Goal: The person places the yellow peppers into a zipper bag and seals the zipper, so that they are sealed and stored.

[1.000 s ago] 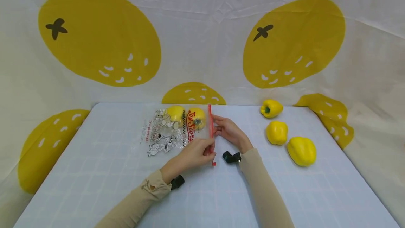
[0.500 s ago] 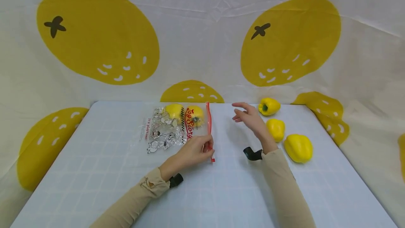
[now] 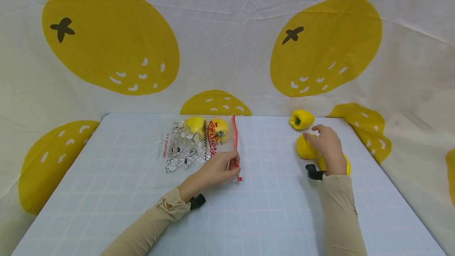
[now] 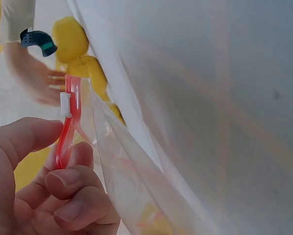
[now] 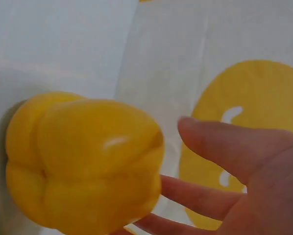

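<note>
My left hand (image 3: 213,169) pinches the red zip edge (image 3: 235,137) of a clear printed zip bag (image 3: 185,149), near its front end. Two yellow bell peppers (image 3: 195,125) lie inside the bag. In the left wrist view a white slider (image 4: 65,105) sits on the red strip, just beyond the thumb. My right hand (image 3: 328,147) reaches over the loose peppers, at the middle bell pepper (image 3: 305,147). In the right wrist view its thumb is spread away from the yellow pepper (image 5: 87,156), and its fingers extend along the far side.
Another bell pepper (image 3: 307,117) lies at the back right. A third loose pepper (image 3: 348,166) is mostly hidden beneath the right hand. A pale cloth covers the table (image 3: 263,216), and a fruit-printed curtain (image 3: 227,50) hangs behind it.
My right hand has left the bag's opening and moved right to the loose peppers. The left hand keeps its pinch on the bag's edge, and the bag stays in place.
</note>
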{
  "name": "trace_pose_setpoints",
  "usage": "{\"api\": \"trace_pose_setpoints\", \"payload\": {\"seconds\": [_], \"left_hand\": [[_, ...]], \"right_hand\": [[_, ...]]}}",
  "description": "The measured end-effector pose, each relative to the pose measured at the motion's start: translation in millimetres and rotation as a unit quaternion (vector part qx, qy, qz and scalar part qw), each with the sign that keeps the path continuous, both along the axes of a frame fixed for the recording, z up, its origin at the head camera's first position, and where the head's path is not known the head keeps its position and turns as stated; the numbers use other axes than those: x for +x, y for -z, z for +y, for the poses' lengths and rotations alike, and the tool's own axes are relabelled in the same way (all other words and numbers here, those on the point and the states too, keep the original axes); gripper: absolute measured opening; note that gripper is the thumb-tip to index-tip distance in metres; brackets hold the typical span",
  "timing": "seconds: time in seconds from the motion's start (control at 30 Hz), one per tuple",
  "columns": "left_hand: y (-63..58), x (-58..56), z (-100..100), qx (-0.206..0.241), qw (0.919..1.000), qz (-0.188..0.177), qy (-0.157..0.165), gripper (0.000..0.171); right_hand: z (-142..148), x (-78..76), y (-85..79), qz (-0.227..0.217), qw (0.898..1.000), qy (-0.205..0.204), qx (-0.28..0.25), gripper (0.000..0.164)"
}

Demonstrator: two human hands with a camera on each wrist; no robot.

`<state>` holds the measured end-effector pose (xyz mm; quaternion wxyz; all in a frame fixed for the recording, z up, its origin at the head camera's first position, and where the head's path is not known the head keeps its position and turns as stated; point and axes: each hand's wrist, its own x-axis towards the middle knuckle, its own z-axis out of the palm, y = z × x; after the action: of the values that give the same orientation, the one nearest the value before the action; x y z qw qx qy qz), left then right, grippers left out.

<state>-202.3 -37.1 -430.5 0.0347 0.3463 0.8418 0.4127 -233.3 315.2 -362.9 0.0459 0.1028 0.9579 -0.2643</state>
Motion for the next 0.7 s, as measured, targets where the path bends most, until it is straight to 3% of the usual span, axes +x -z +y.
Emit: {"api": "trace_pose_setpoints", "payload": {"seconds": [0.1, 0.2, 0.5, 0.7], "left_hand": [[-0.8, 0.0, -1.0, -0.001, 1.0000, 0.001, 0.001, 0.014], [-2.1, -0.1, -1.1, 0.001, 1.0000, 0.003, 0.004, 0.014], [-1.3, 0.2, -0.9, -0.004, 1.0000, 0.001, 0.004, 0.015], [-1.8, 0.5, -1.1, -0.004, 1.0000, -0.007, 0.000, 0.016]], "right_hand": [[6.2, -1.6, 9.1, -0.073, 0.997, -0.017, -0.006, 0.077], [6.9, -3.1, 14.5, -0.100, 0.995, -0.017, -0.021, 0.081], [4.4, -5.8, 19.6, -0.089, 0.996, -0.004, -0.006, 0.086], [-2.4, -10.0, 19.9, -0.050, 0.998, -0.014, -0.030, 0.085]]}}
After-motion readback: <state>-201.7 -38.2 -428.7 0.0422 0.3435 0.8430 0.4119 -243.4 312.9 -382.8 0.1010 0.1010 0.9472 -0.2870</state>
